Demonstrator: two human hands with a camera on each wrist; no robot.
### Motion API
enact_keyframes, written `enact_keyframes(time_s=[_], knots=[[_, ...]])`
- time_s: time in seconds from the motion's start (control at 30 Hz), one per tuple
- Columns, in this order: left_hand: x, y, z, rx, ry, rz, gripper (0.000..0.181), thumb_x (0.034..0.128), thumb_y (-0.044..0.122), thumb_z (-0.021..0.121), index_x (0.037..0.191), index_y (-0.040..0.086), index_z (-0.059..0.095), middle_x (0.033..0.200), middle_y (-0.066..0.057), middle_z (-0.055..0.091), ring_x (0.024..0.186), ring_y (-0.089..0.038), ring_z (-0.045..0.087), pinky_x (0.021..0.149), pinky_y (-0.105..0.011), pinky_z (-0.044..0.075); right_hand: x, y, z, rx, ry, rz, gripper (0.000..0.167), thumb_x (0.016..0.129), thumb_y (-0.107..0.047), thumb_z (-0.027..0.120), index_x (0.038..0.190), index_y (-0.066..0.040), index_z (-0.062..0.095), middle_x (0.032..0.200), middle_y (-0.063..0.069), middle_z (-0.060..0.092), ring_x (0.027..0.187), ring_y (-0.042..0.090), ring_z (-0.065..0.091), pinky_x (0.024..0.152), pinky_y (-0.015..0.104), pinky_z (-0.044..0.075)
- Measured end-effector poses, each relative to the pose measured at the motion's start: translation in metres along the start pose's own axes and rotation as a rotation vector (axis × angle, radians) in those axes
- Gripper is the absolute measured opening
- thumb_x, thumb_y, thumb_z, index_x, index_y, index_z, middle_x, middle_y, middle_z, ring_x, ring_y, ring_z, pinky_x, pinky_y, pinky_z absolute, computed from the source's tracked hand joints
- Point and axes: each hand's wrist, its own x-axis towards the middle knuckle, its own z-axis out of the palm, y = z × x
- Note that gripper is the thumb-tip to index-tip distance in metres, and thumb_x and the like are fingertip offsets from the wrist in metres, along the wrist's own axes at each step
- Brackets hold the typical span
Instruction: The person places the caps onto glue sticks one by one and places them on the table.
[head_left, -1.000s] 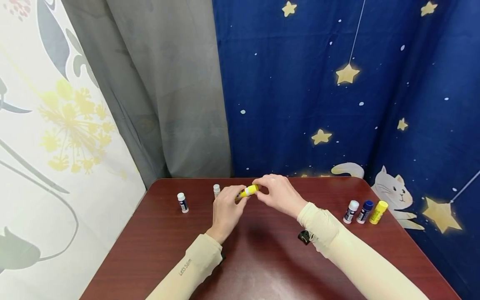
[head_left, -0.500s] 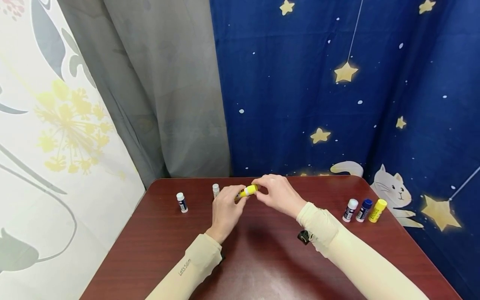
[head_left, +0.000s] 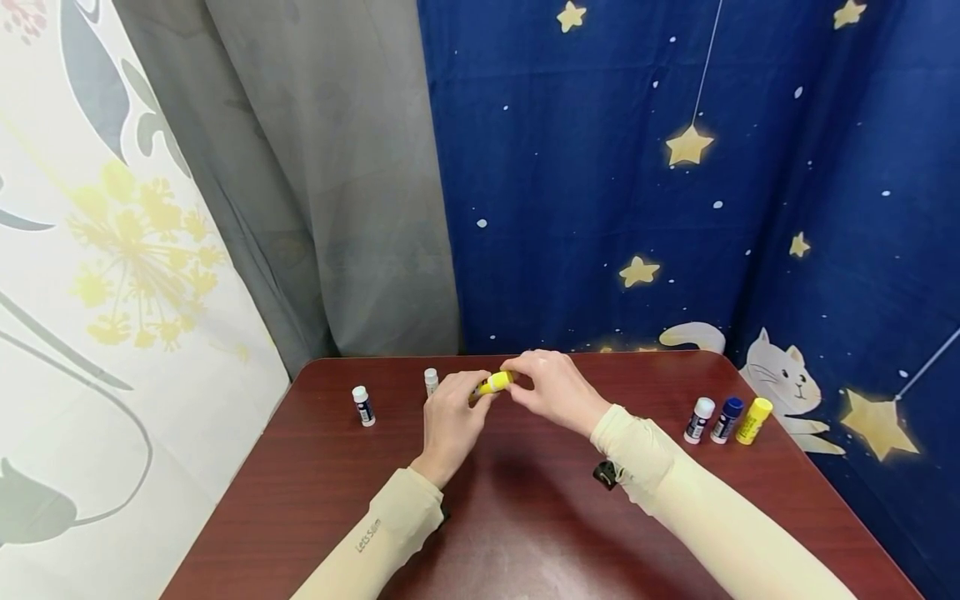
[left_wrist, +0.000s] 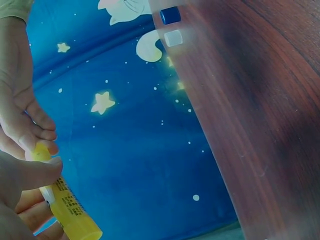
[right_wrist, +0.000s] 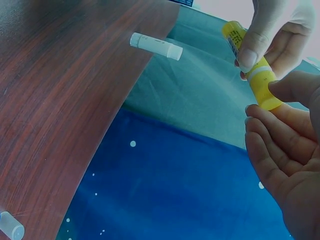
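Note:
Above the far part of the table, both hands are on one yellow glue stick (head_left: pixel 495 383), tilted, with a white ring around it. My left hand (head_left: pixel 453 421) grips its printed body (left_wrist: pixel 75 212) between thumb and fingers. At the other end, my right hand (head_left: pixel 558 387) pinches the yellow cap with thumb and forefinger; the right wrist view shows that cap (right_wrist: pixel 265 95) on the stick, against the white ring. Just behind my left hand stands a white glue stick (head_left: pixel 431 380), partly hidden. Farther left, another white-capped glue stick (head_left: pixel 363 407) stands upright.
On the table's right side stand a white-capped glue stick (head_left: pixel 699 421), a blue-capped one (head_left: pixel 727 419) and a yellow one (head_left: pixel 754 421) in a row. The dark red table (head_left: pixel 540 517) ends at a grey curtain (head_left: pixel 375 208) and a blue star-patterned curtain (head_left: pixel 570 208).
Both hands keep their hold on the yellow glue stick with hardly any movement. The head view has shifted slightly.

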Motion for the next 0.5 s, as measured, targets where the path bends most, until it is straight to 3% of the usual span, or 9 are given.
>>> enact_keyframes(time_s=[0.3,0.5], knots=[[0.0007,0.0029,-0.0019,0.01,-0.012,-0.007,0.028,0.0815,0.017,0.086,0.107,0.013,0.076,0.103,0.001,0.072,0.092,-0.015,0.065,0.078,-0.035,0.056,-0.0001,-0.0019,-0.001,0.007,-0.021,0.002,0.018,0.089,-0.017,0.077,0.106,-0.013,0.076,0.096,-0.003,0.072,0.079,0.015,0.064,0.071,0.03,0.053],[0.0009,0.0043,-0.0031,0.028,-0.004,0.006,0.026,0.0812,0.017,0.086,0.104,0.015,0.076,0.101,0.002,0.073,0.09,-0.015,0.065,0.077,-0.035,0.056,-0.0001,-0.0031,-0.0008,0.012,-0.019,-0.011,0.018,0.088,-0.017,0.079,0.105,-0.013,0.076,0.094,-0.004,0.072,0.077,0.01,0.061,0.07,0.028,0.052]])
